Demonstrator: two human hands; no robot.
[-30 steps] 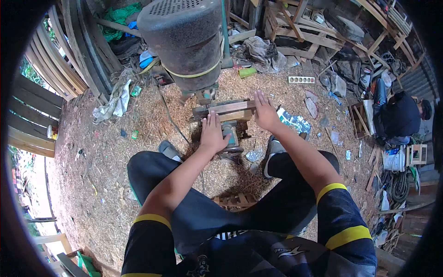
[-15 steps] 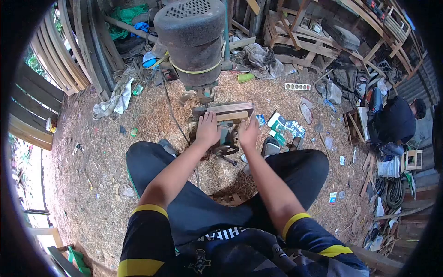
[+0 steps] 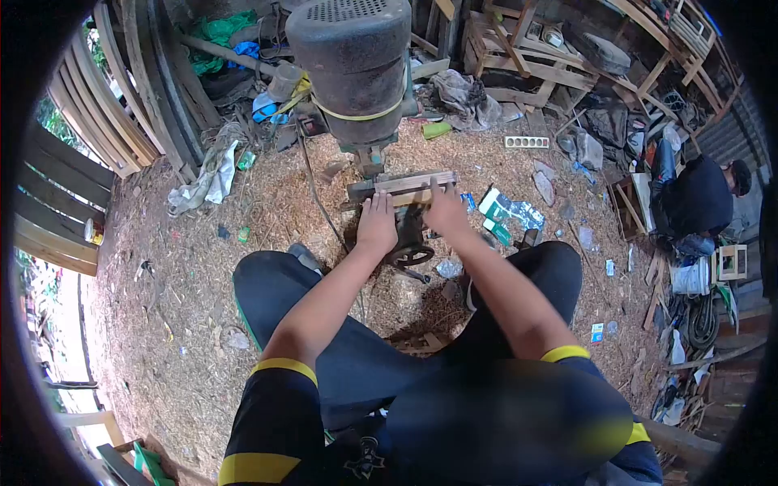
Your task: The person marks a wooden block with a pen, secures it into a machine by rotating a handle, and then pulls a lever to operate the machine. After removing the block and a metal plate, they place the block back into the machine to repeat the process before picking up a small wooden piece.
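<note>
My left fingers [image 3: 379,202] and right fingers [image 3: 442,194] spread open on wooden strips [image 3: 413,185], beneath a dark motor housing [image 3: 350,65], handwheel [image 3: 412,255] below.

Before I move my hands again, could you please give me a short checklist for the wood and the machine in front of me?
1. Left hand on the wooden pieces: ok, fingertips at their near side, toward the left.
2. Right hand on them: ok, fingers near their right end.
3. Left fingertips well away from the tool head: not ok, they look close to it.
4. Motor stopped: cannot tell from a still picture.
5. Cord clear of the fingers: ok, it hangs to their left.
6. Co-worker away from the machine: ok, off at the far right.
</note>
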